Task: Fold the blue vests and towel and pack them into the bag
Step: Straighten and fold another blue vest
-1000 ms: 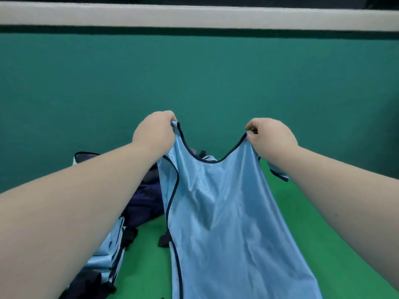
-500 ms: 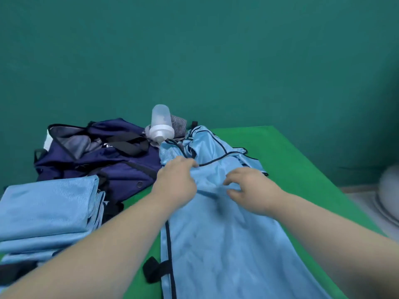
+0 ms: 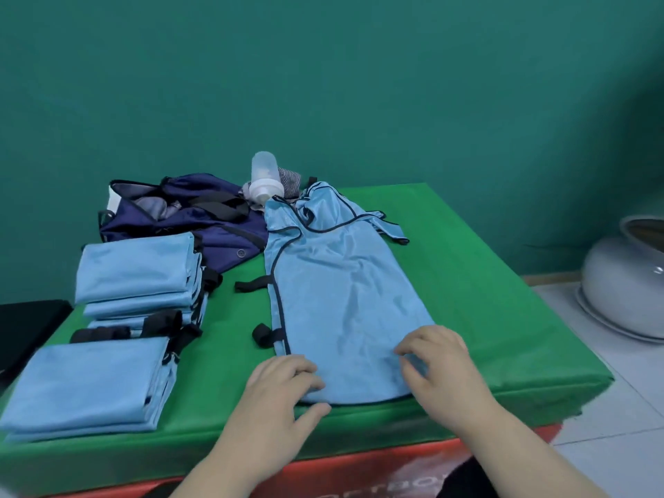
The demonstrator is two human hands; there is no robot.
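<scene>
The blue vest point(image 3: 341, 289) is lying flat and lengthwise on the green table point(image 3: 485, 300), its neck end pointing toward the navy bag point(image 3: 187, 217). The left hand point(image 3: 284, 386) is resting on the near-left hem corner with fingers spread, gripping nothing. The right hand point(image 3: 438, 364) is pressing on the near-right hem with fingers curled loosely, not pinching. Two stacks of folded vests point(image 3: 136, 274) point(image 3: 90, 382) are sitting left of it. A clear bottle point(image 3: 265, 176) is standing beside the bag.
</scene>
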